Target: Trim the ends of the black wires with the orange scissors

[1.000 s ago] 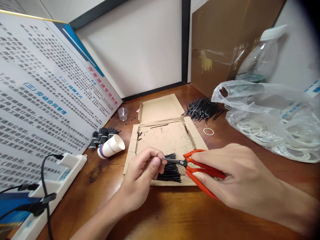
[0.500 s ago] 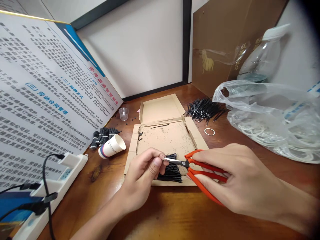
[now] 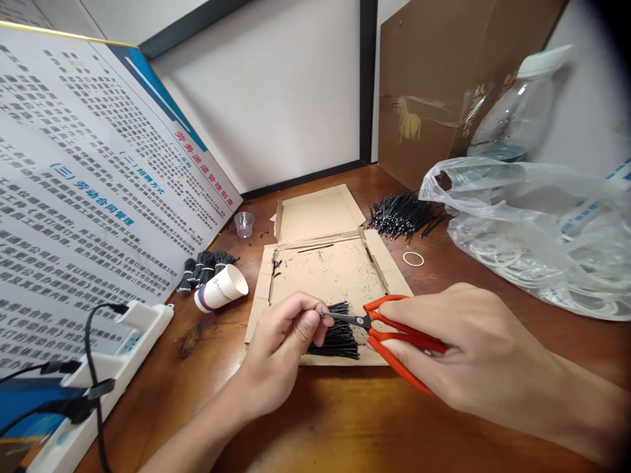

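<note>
My right hand (image 3: 458, 355) grips scissors (image 3: 394, 335) with red handles, fingers through the loops. The dark, short blades point left and their tips meet the fingertips of my left hand (image 3: 286, 348). That hand is closed in a pinch; a small dark end shows at its fingertips, the rest hidden by the fingers. Below and behind the pinch lies a bundle of black wire pieces (image 3: 338, 341), partly covered by my left hand. They rest on an opened cardboard box (image 3: 335, 266) sprinkled with tiny dark bits.
A loose pile of black wires (image 3: 404, 217) lies behind right, near a white rubber band (image 3: 413, 259). Tied black bundles (image 3: 204, 269) sit by a tipped paper cup (image 3: 221, 289) at left. A plastic bag (image 3: 532, 243), clear bottle (image 3: 517, 112), small plastic cup (image 3: 244, 225) and power strip (image 3: 123, 368) flank the area.
The scissors' handles and blades have drawn together in my right hand. My left hand keeps its pinch in the same place.
</note>
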The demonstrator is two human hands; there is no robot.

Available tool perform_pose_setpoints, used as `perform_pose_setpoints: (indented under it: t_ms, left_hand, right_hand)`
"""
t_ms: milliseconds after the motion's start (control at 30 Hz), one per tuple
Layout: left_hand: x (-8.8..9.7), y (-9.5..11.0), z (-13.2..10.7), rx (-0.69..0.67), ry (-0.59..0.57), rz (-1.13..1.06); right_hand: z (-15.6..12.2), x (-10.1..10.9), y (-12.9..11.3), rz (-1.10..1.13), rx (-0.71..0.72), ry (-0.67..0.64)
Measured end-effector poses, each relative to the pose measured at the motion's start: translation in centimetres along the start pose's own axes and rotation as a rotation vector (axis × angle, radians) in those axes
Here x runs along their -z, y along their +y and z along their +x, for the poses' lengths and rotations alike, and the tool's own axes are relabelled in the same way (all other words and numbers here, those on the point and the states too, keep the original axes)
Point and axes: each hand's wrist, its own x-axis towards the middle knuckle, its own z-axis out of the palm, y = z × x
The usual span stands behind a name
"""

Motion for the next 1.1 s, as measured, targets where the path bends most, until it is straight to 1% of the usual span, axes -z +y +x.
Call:
perform_pose_setpoints:
  t_ms: [200, 333, 567, 733, 933, 1100]
  left_hand:
    - [-0.02, 0.10, -0.16, -0.001, 0.001, -0.027]
    - [-0.08, 0.11, -0.03, 0.009, 0.004, -0.044]
    - [-0.02, 0.17, -0.16, 0.007, -0.005, -0.029]
    - [-0.06, 0.10, -0.07, -0.014, 0.004, -0.046]
    - [-0.04, -0.34, -0.14, 0.024, 0.019, -0.085]
    - [-0.06, -0.30, -0.22, 0.009, 0.043, -0.109]
  right_hand:
    - [0.01, 0.17, -0.10, 0.027, -0.035, 0.025]
    - [0.19, 0.31, -0.07, 0.061, -0.049, -0.004]
    - [0.07, -0.02, 0.14, 0.051, -0.043, -0.038]
    - [-0.13, -0.20, 0.24, 0.019, -0.008, 0.012]
    - [-0.17, -0.04, 0.42, 0.029, -0.073, 0.075]
    - [-0.18, -0.02, 0.49, 0.007, -0.094, 0.111]
